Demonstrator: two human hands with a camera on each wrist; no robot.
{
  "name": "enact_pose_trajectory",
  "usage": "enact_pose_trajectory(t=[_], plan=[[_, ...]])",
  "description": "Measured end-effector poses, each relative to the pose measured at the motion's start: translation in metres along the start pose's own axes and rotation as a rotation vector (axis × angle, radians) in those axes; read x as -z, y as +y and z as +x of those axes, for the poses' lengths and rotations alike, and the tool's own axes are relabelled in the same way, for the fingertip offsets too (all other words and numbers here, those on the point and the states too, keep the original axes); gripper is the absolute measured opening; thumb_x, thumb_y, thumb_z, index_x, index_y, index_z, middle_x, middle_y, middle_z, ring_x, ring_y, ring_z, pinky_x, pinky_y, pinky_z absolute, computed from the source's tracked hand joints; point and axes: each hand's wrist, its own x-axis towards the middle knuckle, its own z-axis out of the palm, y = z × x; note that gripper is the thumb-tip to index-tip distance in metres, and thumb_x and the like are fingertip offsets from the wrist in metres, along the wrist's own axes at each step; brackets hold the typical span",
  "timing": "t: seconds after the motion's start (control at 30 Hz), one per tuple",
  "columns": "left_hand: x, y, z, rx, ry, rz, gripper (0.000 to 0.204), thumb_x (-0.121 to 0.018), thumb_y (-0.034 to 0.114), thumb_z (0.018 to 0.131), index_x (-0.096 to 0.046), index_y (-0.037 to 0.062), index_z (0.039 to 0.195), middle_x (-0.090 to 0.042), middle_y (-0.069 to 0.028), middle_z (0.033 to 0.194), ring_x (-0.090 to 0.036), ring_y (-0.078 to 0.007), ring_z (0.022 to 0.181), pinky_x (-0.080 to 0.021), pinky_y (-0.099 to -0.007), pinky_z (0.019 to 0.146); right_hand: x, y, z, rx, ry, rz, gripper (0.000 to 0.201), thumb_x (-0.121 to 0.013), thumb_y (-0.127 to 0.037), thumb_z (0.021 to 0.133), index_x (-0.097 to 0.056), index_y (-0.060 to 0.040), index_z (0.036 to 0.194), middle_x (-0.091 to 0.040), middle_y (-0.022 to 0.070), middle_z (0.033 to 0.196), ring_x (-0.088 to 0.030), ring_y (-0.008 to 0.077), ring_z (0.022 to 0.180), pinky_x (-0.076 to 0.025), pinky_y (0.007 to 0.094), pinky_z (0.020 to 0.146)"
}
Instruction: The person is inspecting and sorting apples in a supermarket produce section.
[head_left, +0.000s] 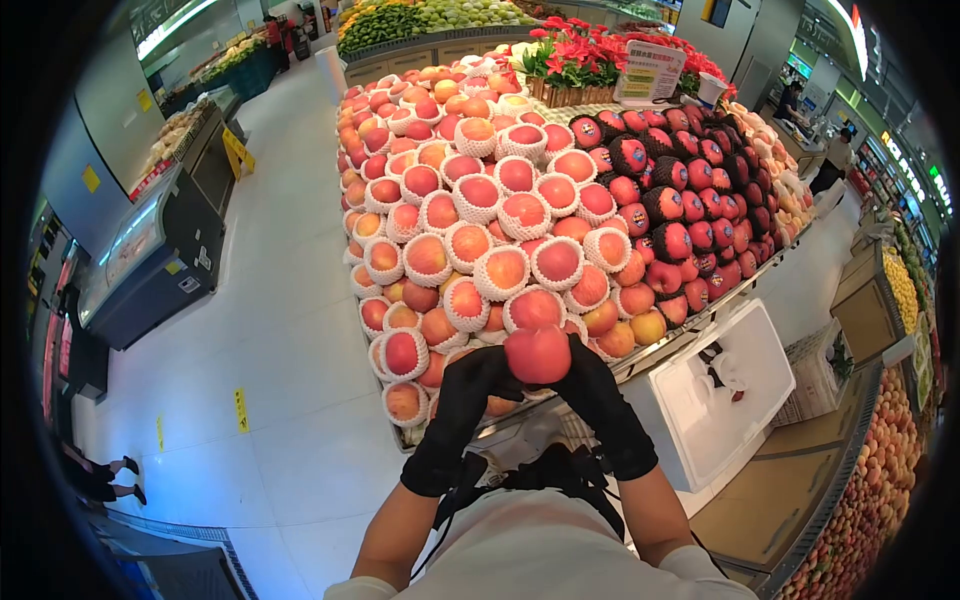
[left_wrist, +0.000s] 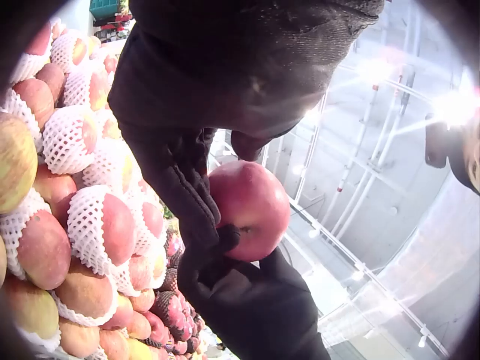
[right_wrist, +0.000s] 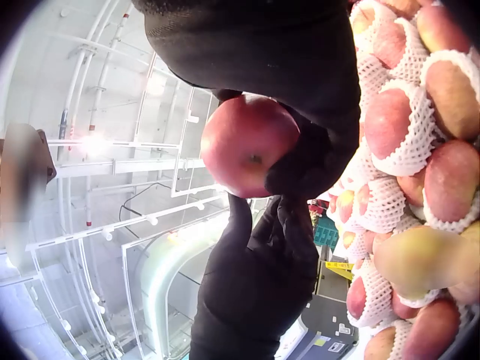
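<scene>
Red fruit: bare-skinned, held up at the near edge of the display stand.
Stand: heaped from near edge to far; white-netted fruit fills the left and middle, dark-netted fruit much of the right.
Room: a shop with a pale tiled floor; across the aisle from the left edge stand a freezer and a yellow sign; lights glare under a white ceiling.
Hands: together, black-gloved, left hand and right hand both gripping the red fruit from opposite sides.
Far edge: red flowers beside a printed card.
Right edge, near corner: a white tub stands close alongside, its contents too small to tell.
In the way: the gloves hide part of the front row.
</scene>
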Motion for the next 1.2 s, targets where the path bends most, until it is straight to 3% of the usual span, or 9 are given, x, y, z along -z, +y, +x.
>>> enact_pose_trajectory(t=[0.03, 0.1, 0.17, 0.27, 0.47, 0.8, 0.9, 1.03, 1.2], plan=[[0.000, 0.001, 0.000, 0.022, -0.006, -0.028, 0.033, -0.048, 0.021, 0.101, -0.058, -0.0056, 0.119, -0.068, -0.0092, 0.092, -0.065, -0.0149, 0.082, -0.053, -0.0292, 0.076, -0.007, -0.002, 0.003, -0.141, 0.088, 0.332, 0.040, -0.063, -0.004, 0.089, -0.051, -0.0038, 0.127, -0.059, 0.0102, 0.123, -0.058, 0.0211, 0.111, -0.047, 0.0353, 0.094], [0.000, -0.002, 0.001, 0.003, -0.015, -0.030, 0.033, -0.048, 0.019, 0.101, -0.057, -0.0056, 0.120, -0.068, -0.0101, 0.094, -0.065, -0.0156, 0.082, -0.054, -0.0299, 0.075, -0.009, -0.006, 0.001, -0.164, 0.157, 0.374, 0.042, -0.070, -0.004, 0.084, -0.053, -0.0035, 0.123, -0.060, 0.0089, 0.117, -0.060, 0.0200, 0.107, -0.049, 0.0351, 0.091], [-0.004, -0.002, 0.002, -0.011, -0.032, -0.057, 0.032, -0.049, 0.017, 0.100, -0.057, -0.0056, 0.121, -0.068, -0.0111, 0.096, -0.066, -0.0163, 0.082, -0.054, -0.0306, 0.075, -0.005, -0.004, -0.003, 0.043, 0.107, -0.211, 0.042, -0.076, -0.008, 0.080, -0.056, -0.0031, 0.117, -0.062, 0.0065, 0.109, -0.061, 0.0173, 0.102, -0.051, 0.0341, 0.086], [-0.008, 0.005, -0.002, -0.010, -0.055, -0.101, 0.032, -0.049, 0.015, 0.100, -0.056, -0.0060, 0.123, -0.068, -0.0127, 0.099, -0.066, -0.0175, 0.082, -0.055, -0.0317, 0.075, 0.005, 0.006, 0.001, 0.263, 0.136, -0.703, 0.055, -0.086, -0.015, 0.069, -0.057, -0.0046, 0.115, -0.062, 0.0079, 0.109, -0.064, 0.0176, 0.096, -0.052, 0.0353, 0.082], [0.011, -0.002, -0.003, -0.024, -0.018, -0.042, 0.030, -0.054, 0.013, 0.097, -0.057, -0.0045, 0.121, -0.067, -0.0128, 0.100, -0.066, -0.0180, 0.083, -0.055, -0.0315, 0.076, -0.013, -0.020, -0.001, 0.157, 0.135, -0.509, 0.053, -0.087, -0.018, 0.063, -0.061, -0.0059, 0.108, -0.067, 0.0079, 0.096, -0.066, 0.0225, 0.091, -0.052, 0.0361, 0.079], [0.010, 0.016, -0.011, -0.165, 0.122, 0.058, 0.032, -0.063, 0.006, 0.091, -0.057, -0.0006, 0.122, -0.062, -0.0084, 0.110, -0.061, -0.0131, 0.095, -0.052, -0.0271, 0.082, -0.012, -0.001, 0.009, 0.179, 0.207, -0.696, 0.060, -0.088, -0.019, 0.064, -0.057, -0.0039, 0.114, -0.063, 0.0093, 0.105, -0.062, 0.0206, 0.093, -0.051, 0.0369, 0.081], [0.007, 0.007, -0.004, -0.186, 0.142, -0.013, 0.040, -0.067, 0.004, 0.088, -0.052, 0.0004, 0.125, -0.059, -0.0083, 0.116, -0.060, -0.0141, 0.100, -0.051, -0.0277, 0.085, -0.031, -0.014, 0.004, 0.137, 0.263, -0.653, 0.051, -0.084, -0.017, 0.068, -0.059, -0.0039, 0.111, -0.064, 0.0095, 0.109, -0.063, 0.0212, 0.099, -0.052, 0.0352, 0.080], [-0.006, 0.003, 0.003, -0.216, 0.147, 0.051, 0.049, -0.071, 0.002, 0.084, -0.048, 0.0010, 0.127, -0.056, -0.0093, 0.121, -0.059, -0.0164, 0.107, -0.051, -0.0293, 0.088, -0.029, 0.024, 0.015, -0.044, 0.133, 0.474, 0.041, -0.039, -0.032, 0.103, -0.046, -0.0039, 0.132, -0.054, 0.0080, 0.122, -0.056, 0.0210, 0.109, -0.048, 0.0340, 0.092], [-0.001, 0.004, 0.002, -0.206, 0.137, 0.020, 0.049, -0.071, 0.002, 0.083, -0.048, 0.0000, 0.127, -0.056, -0.0109, 0.121, -0.058, -0.0189, 0.110, -0.050, -0.0320, 0.091, -0.028, 0.014, 0.006, -0.024, 0.170, 0.196, 0.044, -0.045, -0.029, 0.101, -0.043, -0.0027, 0.136, -0.051, 0.0104, 0.129, -0.055, 0.0203, 0.113, -0.048, 0.0336, 0.093]])
